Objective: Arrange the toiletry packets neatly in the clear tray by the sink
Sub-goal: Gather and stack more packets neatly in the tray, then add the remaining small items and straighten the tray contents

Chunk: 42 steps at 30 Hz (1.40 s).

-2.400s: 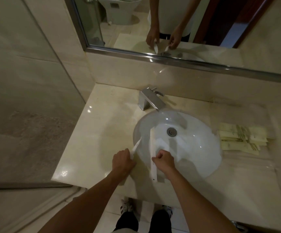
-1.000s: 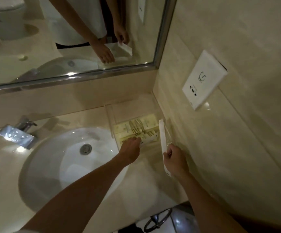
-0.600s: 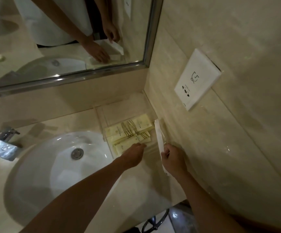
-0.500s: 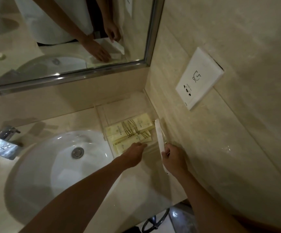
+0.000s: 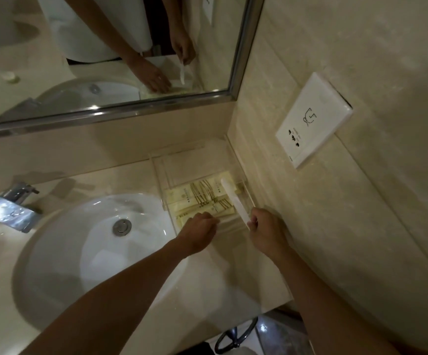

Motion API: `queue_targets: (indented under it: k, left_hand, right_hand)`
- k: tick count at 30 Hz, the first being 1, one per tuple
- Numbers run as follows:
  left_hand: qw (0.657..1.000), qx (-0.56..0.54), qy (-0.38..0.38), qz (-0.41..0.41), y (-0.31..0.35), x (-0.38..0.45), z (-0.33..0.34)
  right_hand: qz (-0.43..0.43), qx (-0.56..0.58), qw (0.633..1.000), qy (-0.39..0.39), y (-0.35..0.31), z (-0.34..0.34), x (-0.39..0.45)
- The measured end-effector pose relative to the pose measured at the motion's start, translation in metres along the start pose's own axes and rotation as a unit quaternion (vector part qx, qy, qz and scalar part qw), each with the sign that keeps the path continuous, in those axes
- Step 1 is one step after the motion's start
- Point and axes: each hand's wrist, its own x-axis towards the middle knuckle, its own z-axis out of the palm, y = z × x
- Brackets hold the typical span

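Our right hand point(image 5: 264, 228) pinches a long white packet point(image 5: 233, 199) over the clear tray point(image 5: 161, 172) in the bench corner; our left hand point(image 5: 199, 230) presses the yellow packets point(image 5: 197, 198), its grasp hidden; released tilted, the white one could slide askew

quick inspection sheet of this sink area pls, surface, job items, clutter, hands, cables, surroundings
surface: beige stone counter with a white inset basin, shiny in spots.
job's things: clear tray in the corner by the side wall; yellow packets lie overlapping inside it; one long white packet is held over the tray's right side.
clutter: nothing seen on the counter.
grippers: left hand reaches into the tray at the yellow packets' near edge; whether it grips one cannot be told. right hand pinches the white packet's near end.
cables: nothing seen.
surroundings: chrome faucet at left, mirror above, white wall socket plate on the right wall.
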Motion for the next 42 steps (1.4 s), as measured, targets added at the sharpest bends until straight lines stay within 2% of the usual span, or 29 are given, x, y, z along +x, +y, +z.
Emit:
queue_targets:
  k: [4,8,15,19,23,30,34,42]
  left_hand:
    - [0.999,0.034,0.033,-0.010,-0.018,-0.022,-0.013]
    - [0.997,0.033,0.060,-0.033,-0.033,-0.041,-0.017]
    - [0.996,0.010,0.061,-0.058,-0.047,-0.064,-0.014]
    - [0.997,-0.003,0.068,-0.048,-0.049,-0.070,-0.014]
    - [0.994,-0.026,0.087,-0.063,-0.051,-0.070,-0.016]
    - [0.994,-0.043,0.073,-0.071,-0.050,-0.066,-0.025]
    - [0.992,-0.057,0.067,-0.085,-0.050,-0.066,-0.028]
    - [0.987,-0.041,0.113,-0.107,-0.041,-0.068,-0.043]
  right_hand:
    - [-0.076,-0.053,0.996,-0.013,-0.021,-0.011,0.012]
    - [-0.162,-0.075,0.982,-0.060,-0.039,-0.010,0.029]
    - [-0.205,-0.147,0.961,-0.114,-0.055,0.002,0.055]
    - [-0.187,-0.178,0.959,-0.119,-0.049,0.014,0.061]
    - [-0.205,-0.226,0.942,-0.140,-0.038,0.030,0.057]
    - [-0.146,-0.149,0.960,-0.188,-0.054,0.038,0.047]
    - [-0.132,-0.124,0.967,-0.182,-0.054,0.035,0.048]
    - [-0.159,-0.088,0.972,-0.148,-0.066,0.030,0.031]
